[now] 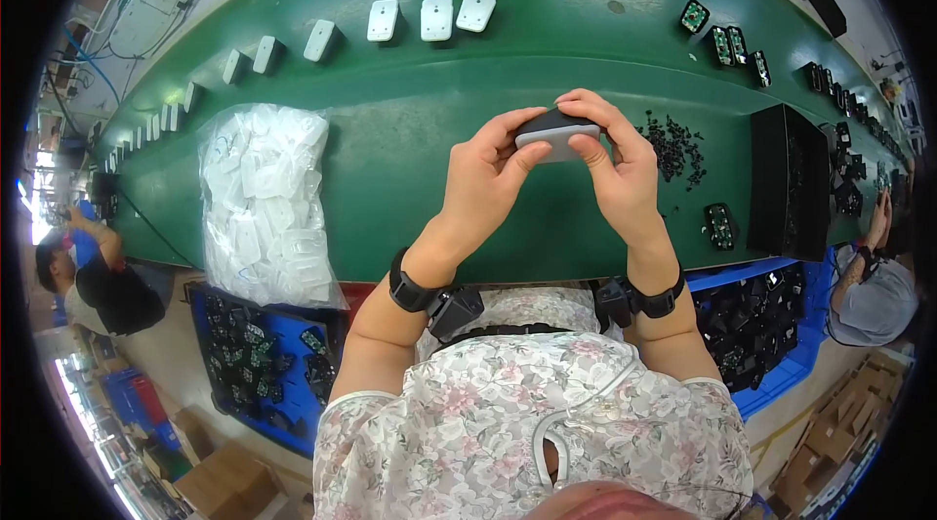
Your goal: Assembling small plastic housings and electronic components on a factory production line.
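Observation:
Between both hands, above the green bench, I hold a small rounded plastic case (558,137) with a light grey face and a black back. My left hand (485,164) grips its left end, thumb on the grey face and fingers behind. From the other end my right hand (621,161) pinches it the same way, fingers curled over the top edge. Just beyond my right hand lies a loose pile of small black parts (673,149). An open black case with a circuit board (720,226) sits nearer the bench's front edge.
A clear bag of white plastic pieces (264,198) lies at left. White cases (436,19) line the far side. Several circuit-board units (723,46) and a black box (789,183) stand at right. Blue bins (283,413) flank me below. Other people (98,276) sit at both sides.

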The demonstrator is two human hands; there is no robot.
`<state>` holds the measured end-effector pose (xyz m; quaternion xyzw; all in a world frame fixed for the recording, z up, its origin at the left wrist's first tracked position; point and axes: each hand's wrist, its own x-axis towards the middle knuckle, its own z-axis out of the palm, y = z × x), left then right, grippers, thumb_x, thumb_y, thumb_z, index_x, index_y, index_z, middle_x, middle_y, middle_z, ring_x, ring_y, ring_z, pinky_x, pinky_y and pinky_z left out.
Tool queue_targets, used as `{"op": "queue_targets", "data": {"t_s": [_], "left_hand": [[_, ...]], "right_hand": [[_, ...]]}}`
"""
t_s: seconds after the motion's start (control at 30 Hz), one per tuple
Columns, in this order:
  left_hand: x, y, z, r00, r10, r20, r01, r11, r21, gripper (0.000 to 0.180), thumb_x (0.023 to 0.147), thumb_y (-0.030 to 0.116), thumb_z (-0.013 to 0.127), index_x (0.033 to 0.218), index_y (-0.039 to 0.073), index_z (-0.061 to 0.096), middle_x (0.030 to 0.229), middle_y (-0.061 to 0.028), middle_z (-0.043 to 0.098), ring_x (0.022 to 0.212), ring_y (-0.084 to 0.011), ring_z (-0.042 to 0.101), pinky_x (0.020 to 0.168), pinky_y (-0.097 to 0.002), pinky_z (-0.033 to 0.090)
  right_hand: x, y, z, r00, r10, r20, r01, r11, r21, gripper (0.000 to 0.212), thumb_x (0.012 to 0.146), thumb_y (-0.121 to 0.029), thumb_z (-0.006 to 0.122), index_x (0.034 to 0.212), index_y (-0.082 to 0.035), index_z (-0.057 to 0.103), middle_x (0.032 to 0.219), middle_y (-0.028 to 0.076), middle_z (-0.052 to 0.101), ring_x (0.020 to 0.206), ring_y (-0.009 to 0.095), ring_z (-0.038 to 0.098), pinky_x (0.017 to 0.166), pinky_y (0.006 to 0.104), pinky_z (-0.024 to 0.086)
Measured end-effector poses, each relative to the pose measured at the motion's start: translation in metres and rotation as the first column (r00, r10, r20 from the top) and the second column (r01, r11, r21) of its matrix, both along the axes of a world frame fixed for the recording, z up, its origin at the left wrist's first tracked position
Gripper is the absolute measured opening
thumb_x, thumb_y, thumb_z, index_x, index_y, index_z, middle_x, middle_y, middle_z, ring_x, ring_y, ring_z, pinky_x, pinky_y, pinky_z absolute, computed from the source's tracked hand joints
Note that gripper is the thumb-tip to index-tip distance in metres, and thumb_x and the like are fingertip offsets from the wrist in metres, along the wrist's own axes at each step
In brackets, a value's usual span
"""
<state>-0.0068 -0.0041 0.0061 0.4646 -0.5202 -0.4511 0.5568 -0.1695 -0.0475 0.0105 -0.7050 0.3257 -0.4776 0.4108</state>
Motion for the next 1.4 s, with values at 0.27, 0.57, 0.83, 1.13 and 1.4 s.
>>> {"op": "queue_targets", "data": {"t_s": [0.27, 0.57, 0.83, 1.13, 1.4], "left_hand": [[-0.013, -0.046, 0.012, 0.943, -0.278, 0.184, 0.264, 0.959, 0.101, 0.020, 0.089, 0.006, 0.060, 0.101, -0.005, 0.050, 0.089, -0.0144, 0.065, 0.070, -0.0166, 0.066, 0.061, -0.0264, 0.053], [-0.025, -0.185, -0.038, 0.997, -0.071, -0.028, 0.076, 0.946, 0.315, 0.031, 0.095, 0.018, 0.049, 0.103, -0.012, 0.043, 0.087, -0.0218, 0.064, 0.066, -0.0224, 0.066, 0.056, -0.0262, 0.054], [-0.006, -0.249, -0.051, 0.985, -0.113, 0.129, 0.031, 0.859, 0.511, 0.038, 0.097, 0.024, 0.046, 0.106, -0.013, 0.053, 0.085, -0.0181, 0.068, 0.064, -0.0186, 0.066, 0.054, -0.0235, 0.053], [0.003, -0.250, -0.051, 0.899, -0.069, 0.432, -0.178, 0.845, 0.505, 0.043, 0.086, 0.034, 0.062, 0.076, -0.008, 0.061, 0.058, -0.0092, 0.060, 0.043, -0.0147, 0.051, 0.040, -0.0286, 0.041], [0.026, -0.235, -0.053, 0.498, 0.281, 0.820, -0.422, 0.905, -0.054, 0.073, 0.084, 0.051, 0.058, 0.109, -0.015, 0.039, 0.088, -0.0309, 0.063, 0.084, -0.0423, 0.064, 0.072, -0.0429, 0.052]], "right_hand": [[-0.035, -0.027, 0.002, 0.989, -0.059, -0.138, 0.041, 0.991, -0.126, 0.025, 0.090, -0.017, 0.059, 0.109, -0.001, 0.061, 0.111, 0.009, 0.062, 0.102, 0.019, 0.058, 0.090, 0.0312, 0.044], [-0.079, -0.028, -0.006, 0.872, -0.451, 0.190, 0.426, 0.891, 0.158, 0.028, 0.097, -0.017, 0.050, 0.116, 0.002, 0.056, 0.103, 0.010, 0.064, 0.092, 0.015, 0.060, 0.084, 0.0264, 0.047], [-0.116, -0.001, -0.023, 0.808, -0.585, -0.065, 0.588, 0.807, 0.047, 0.019, 0.092, -0.015, 0.057, 0.105, -0.001, 0.062, 0.096, 0.006, 0.064, 0.084, 0.012, 0.059, 0.076, 0.0254, 0.047], [-0.108, -0.005, -0.059, 0.545, -0.621, -0.563, 0.526, 0.776, -0.347, 0.030, 0.076, -0.014, 0.070, 0.103, -0.004, 0.060, 0.100, 0.009, 0.056, 0.092, 0.029, 0.053, 0.079, 0.0368, 0.045], [-0.101, -0.021, -0.067, 0.613, -0.581, -0.535, 0.433, 0.814, -0.387, 0.006, 0.081, -0.003, 0.060, 0.085, -0.003, 0.057, 0.085, 0.012, 0.053, 0.081, 0.031, 0.053, 0.071, 0.0381, 0.044]]}}
